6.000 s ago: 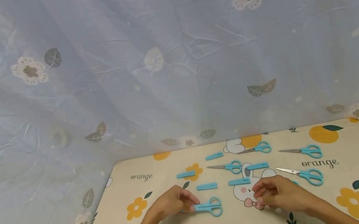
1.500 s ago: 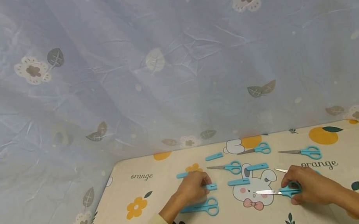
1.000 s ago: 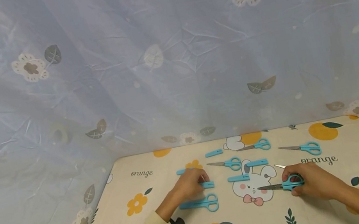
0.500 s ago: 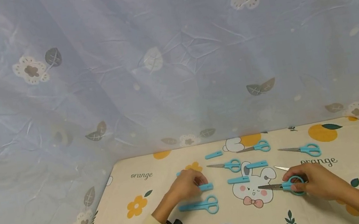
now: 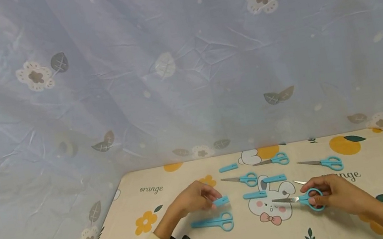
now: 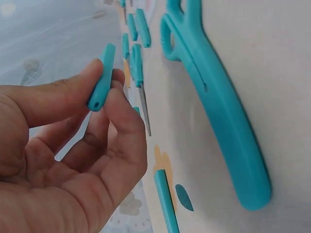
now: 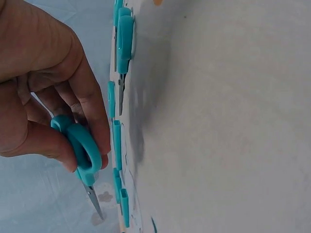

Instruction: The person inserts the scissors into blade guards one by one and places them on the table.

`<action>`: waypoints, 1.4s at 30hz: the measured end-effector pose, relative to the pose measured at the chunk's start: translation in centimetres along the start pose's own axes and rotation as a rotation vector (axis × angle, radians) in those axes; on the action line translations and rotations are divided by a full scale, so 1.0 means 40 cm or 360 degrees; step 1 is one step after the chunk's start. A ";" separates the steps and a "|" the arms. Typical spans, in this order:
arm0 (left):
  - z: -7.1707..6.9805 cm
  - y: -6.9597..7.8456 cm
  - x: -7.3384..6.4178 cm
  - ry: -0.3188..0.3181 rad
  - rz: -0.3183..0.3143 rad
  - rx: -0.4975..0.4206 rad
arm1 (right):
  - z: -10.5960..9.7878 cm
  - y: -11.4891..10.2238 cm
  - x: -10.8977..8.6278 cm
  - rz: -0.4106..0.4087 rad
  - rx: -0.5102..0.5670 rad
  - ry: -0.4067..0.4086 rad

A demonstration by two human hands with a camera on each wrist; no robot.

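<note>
My left hand [image 5: 194,198] pinches a light-blue scissors sheath [image 5: 222,201] between thumb and fingers; the left wrist view shows this sheath [image 6: 103,80] held off the cloth. My right hand [image 5: 337,193] grips a pair of scissors [image 5: 305,198] by the blue handle loops, their bare blades pointing left toward the sheath. A gap separates the two. Below the left hand lies a sheathed pair of scissors [image 5: 212,221], seen large in the left wrist view. Another pair lies partly hidden behind the right hand, with its blade tip [image 5: 299,182] showing.
Unsheathed scissors lie farther back: one pair [image 5: 249,179] in the middle, one [image 5: 279,159] behind it, one [image 5: 332,163] at right. Loose sheaths [image 5: 255,195], [image 5: 275,178] and a back sheath [image 5: 228,168] rest among them. A patterned curtain [image 5: 184,74] rises behind the table.
My left hand has left the sheathed scissors, picked up a sheath and turned it up slightly. My right hand has taken hold of scissors and now holds them blades leftward.
</note>
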State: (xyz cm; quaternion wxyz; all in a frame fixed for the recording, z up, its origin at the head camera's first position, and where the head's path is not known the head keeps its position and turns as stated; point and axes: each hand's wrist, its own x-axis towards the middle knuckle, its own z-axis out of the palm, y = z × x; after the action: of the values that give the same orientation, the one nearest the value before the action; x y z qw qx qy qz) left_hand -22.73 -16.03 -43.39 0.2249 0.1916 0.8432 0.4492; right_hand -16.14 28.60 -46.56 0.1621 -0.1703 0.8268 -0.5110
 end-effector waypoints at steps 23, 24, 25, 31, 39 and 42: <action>0.008 0.034 -0.028 -0.0227 -0.0202 -0.0380 | 0.017 -0.026 0.006 0.0153 0.0340 -0.0124; 0.009 0.036 -0.028 -0.0229 -0.0205 -0.0380 | 0.018 -0.027 0.007 0.0152 0.0349 -0.0125; 0.011 0.037 -0.028 -0.0231 -0.0209 -0.0382 | 0.020 -0.028 0.008 0.0153 0.0355 -0.0126; 0.021 0.044 -0.025 -0.0275 -0.0218 -0.0388 | 0.026 -0.044 0.014 0.0199 0.0369 -0.0131; 0.027 0.054 -0.016 -0.0308 -0.0222 -0.0386 | 0.036 -0.055 0.026 0.0172 0.0421 -0.0166; 0.030 0.057 -0.015 -0.0306 -0.0228 -0.0374 | 0.041 -0.055 0.028 0.0162 0.0437 -0.0174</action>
State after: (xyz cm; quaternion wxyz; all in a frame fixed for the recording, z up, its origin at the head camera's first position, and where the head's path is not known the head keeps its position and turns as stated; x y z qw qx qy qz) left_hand -21.31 -14.36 -41.95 0.3569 0.1454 0.7709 0.5072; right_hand -16.17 25.87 -45.40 0.2545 -0.1320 0.7466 -0.6003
